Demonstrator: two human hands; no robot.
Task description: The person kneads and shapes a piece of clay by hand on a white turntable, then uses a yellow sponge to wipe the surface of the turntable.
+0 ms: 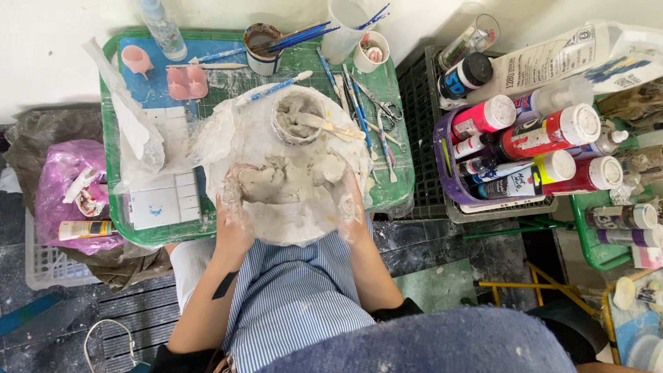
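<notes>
A grey, wet lump of clay (286,181) lies on a crumpled white plastic sheet (304,221) spread over the near edge of the green plastic bench (397,190), probably to keep the mess off the surface. The left hand (233,207) cups the lump's left end and the right hand (343,193) presses its right end, both curled around the clay and smeared with it, so the fingertips are hard to tell from the material. Just behind the lump stands a small round tub of grey paste (297,117) with a wooden stick (331,126) laid across it, within easy reach. Further behind are blue-handled brushes (293,36) in a cup. Right of the lump, well apart, a purple basket of paint bottles (525,148) sits partly cut off.
</notes>
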